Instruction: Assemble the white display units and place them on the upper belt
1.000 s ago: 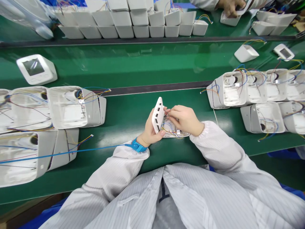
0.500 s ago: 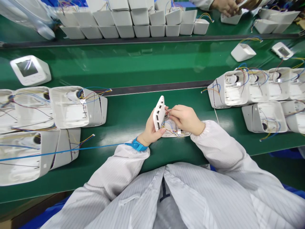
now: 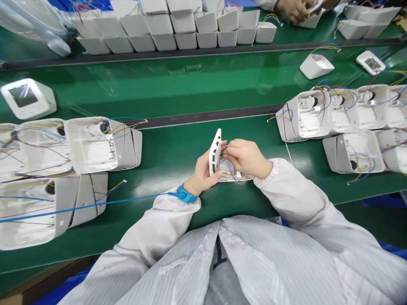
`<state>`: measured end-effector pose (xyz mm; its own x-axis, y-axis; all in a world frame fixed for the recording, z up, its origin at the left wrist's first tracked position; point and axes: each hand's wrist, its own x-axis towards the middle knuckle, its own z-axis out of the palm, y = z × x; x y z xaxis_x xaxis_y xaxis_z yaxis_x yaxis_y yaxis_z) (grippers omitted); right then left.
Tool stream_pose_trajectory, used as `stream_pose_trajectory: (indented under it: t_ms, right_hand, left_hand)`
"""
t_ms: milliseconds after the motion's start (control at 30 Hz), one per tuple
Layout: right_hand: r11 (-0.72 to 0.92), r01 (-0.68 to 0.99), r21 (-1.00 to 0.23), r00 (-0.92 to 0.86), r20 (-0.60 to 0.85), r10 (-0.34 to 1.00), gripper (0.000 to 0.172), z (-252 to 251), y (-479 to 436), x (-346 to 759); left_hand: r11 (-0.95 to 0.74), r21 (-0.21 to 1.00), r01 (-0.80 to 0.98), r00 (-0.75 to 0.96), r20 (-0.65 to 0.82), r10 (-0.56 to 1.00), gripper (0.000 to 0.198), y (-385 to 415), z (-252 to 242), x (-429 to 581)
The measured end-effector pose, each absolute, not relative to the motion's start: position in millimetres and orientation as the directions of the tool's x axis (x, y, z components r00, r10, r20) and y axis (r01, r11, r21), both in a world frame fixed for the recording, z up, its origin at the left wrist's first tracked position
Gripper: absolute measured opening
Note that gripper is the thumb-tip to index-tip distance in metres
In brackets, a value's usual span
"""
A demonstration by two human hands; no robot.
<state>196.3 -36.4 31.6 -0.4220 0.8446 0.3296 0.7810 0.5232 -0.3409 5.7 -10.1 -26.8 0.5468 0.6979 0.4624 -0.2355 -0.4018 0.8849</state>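
My left hand [image 3: 203, 173] grips a white plastic panel [image 3: 215, 152] with dark slots along its edge, held nearly upright and seen edge-on. A blue wrist strap [image 3: 184, 195] with a cord circles that wrist. My right hand [image 3: 246, 156] is closed, thumb and fingers pinched at the panel's inner side around what look like thin wires; the fingers hide the exact spot. Below both hands lies an open white housing [image 3: 244, 178] on the green table, with blue, yellow and red wires and a small white connector [image 3: 238, 174] showing.
Open white housings with wires stand at left [image 3: 92, 146] and right [image 3: 313, 114]. A white unit with a screen [image 3: 28, 98] sits on the conveyor. Stacked housings [image 3: 163, 41] line the far side, where a co-worker's hand [image 3: 295, 10] works. The blue cord [image 3: 111, 202] runs left.
The panel in my left hand has turned slightly more edge-on and shifted a little right. The units on the green conveyor have slid left. My right hand stays at nearly the same place.
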Motion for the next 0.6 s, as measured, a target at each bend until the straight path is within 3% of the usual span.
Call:
stream_pose_trajectory:
  t_ms: [200, 600]
  right_hand:
    - [0.518, 0.800, -0.303, -0.408, 0.357, 0.840, 0.022, 27.0, -34.9, 196.1]
    - [0.435, 0.802, -0.409, -0.352, 0.263, 0.898, 0.021, 32.0, -33.1, 196.6]
  left_hand:
    - [-0.415, 0.878, -0.238, 0.554, 0.474, 0.684, 0.074, -10.1, -25.7, 7.3]
    - [-0.337, 0.906, -0.255, 0.529, 0.423, 0.736, 0.074, -13.1, -20.4, 8.8]
